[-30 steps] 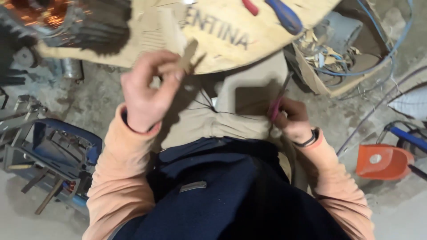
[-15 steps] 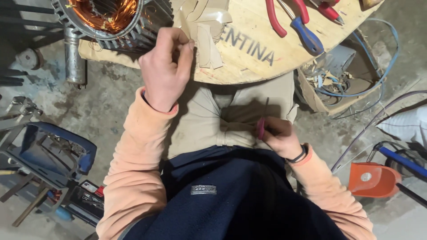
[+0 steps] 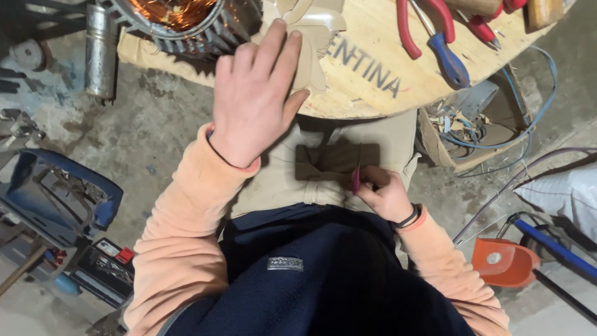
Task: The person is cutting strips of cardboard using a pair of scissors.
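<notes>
My left hand lay spread flat, fingers extended onto the pale paper strips at the near edge of the wooden board, far from me. My right hand, nearer, pinched a small red tool upright on my lap.

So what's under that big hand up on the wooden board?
Pale paper strips poke out past the left hand, lying on the round wooden board. How many strips lie beneath the palm is hidden.
</notes>
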